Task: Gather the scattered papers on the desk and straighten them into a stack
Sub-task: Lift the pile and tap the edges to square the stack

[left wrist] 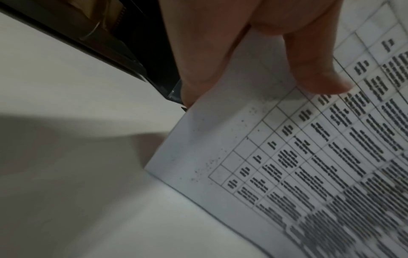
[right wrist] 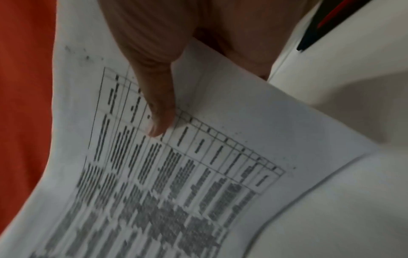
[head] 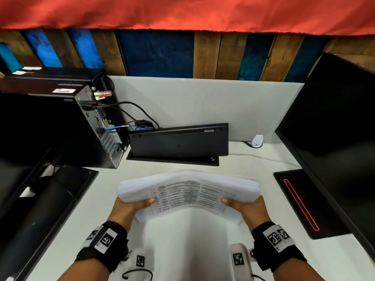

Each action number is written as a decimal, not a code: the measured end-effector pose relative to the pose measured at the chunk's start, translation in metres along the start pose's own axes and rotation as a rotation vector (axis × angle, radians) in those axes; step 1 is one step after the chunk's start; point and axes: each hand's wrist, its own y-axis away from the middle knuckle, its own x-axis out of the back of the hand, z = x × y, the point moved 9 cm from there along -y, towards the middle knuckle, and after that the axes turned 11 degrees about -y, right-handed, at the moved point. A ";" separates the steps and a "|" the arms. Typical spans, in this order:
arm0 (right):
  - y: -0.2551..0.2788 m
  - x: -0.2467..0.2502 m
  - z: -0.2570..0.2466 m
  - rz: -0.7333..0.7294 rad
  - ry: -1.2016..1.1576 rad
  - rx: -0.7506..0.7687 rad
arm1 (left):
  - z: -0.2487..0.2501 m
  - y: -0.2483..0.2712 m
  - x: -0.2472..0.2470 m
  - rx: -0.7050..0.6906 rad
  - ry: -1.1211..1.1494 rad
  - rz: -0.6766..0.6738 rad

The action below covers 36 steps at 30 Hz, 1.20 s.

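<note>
A bowed stack of papers (head: pixel 188 191) is being held above the desk (head: pixel 182 250). Its one end is being pinched by the left hand (head: pixel 129 207), thumb on top. The opposite end is being pinched likewise by the right hand (head: pixel 246 207).

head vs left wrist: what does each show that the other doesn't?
Only the head view shows the right hand gripping the far side of the paper stack, the stack bowed upward between both hands, the keyboard propped against the partition, the computer tower and the red-striped monitor base.

Only the left wrist view shows the thumb pressed on the printed table's grid while the fingers curl beneath the sheets, plus the stack's corner lifted off the desk.

Both show the left hand holding the stack above the white desk.
</note>
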 end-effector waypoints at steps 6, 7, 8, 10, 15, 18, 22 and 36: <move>-0.006 0.000 -0.013 -0.156 0.079 -0.038 | 0.006 -0.014 0.006 0.034 -0.115 -0.154; -0.006 -0.002 -0.010 -0.168 0.080 -0.056 | 0.004 -0.013 0.002 0.050 -0.138 -0.183; -0.005 -0.003 -0.009 -0.164 0.079 -0.061 | 0.002 -0.012 0.000 0.055 -0.153 -0.195; -0.004 -0.006 -0.013 -0.149 0.074 -0.027 | 0.005 -0.012 0.002 0.027 -0.158 -0.169; -0.005 -0.006 -0.027 -0.156 0.063 0.045 | 0.023 -0.011 0.008 -0.043 -0.181 -0.174; -0.004 -0.003 -0.015 -0.134 0.093 0.008 | 0.020 -0.011 -0.002 -0.049 -0.179 -0.212; -0.006 -0.006 -0.025 -0.094 0.068 0.042 | 0.026 -0.016 0.000 -0.055 -0.115 -0.147; -0.007 0.004 -0.055 0.073 0.130 0.239 | 0.048 -0.004 0.003 -0.106 -0.257 0.149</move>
